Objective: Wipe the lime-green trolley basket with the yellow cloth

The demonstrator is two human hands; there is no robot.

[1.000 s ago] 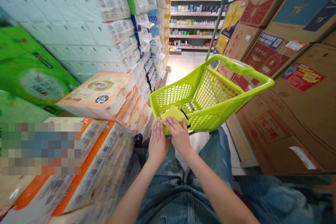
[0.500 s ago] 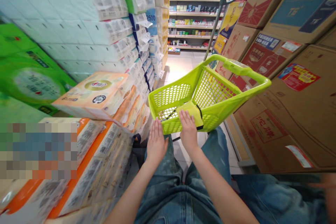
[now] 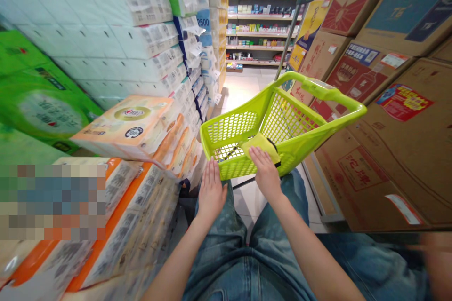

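Observation:
A lime-green plastic shopping basket [image 3: 229, 124] with latticed walls and a raised handle stands tilted in front of my knees. My left hand [image 3: 212, 189] lies on its near left corner, fingers straight and thumb apart. On the near rim, right of it, my right hand [image 3: 266, 174] presses a yellow cloth [image 3: 260, 142] with a black edge against the basket. The fingertips lie over the cloth; the thumb is hidden. Part of the cloth reaches over the rim into the basket.
Stacked tissue packs [image 3: 123, 124] crowd the left side. Cardboard cartons [image 3: 384, 150] rise on the right. Tiled floor [image 3: 243, 87] leads to shelves of small goods [image 3: 261, 28] at the back. A grey pole [image 3: 291, 33] stands behind the basket. Another person's blurred leg [image 3: 374, 263] shows at lower right.
My right hand has slid right along the near rim, and the yellow cloth has moved with it. My left hand stays on the corner.

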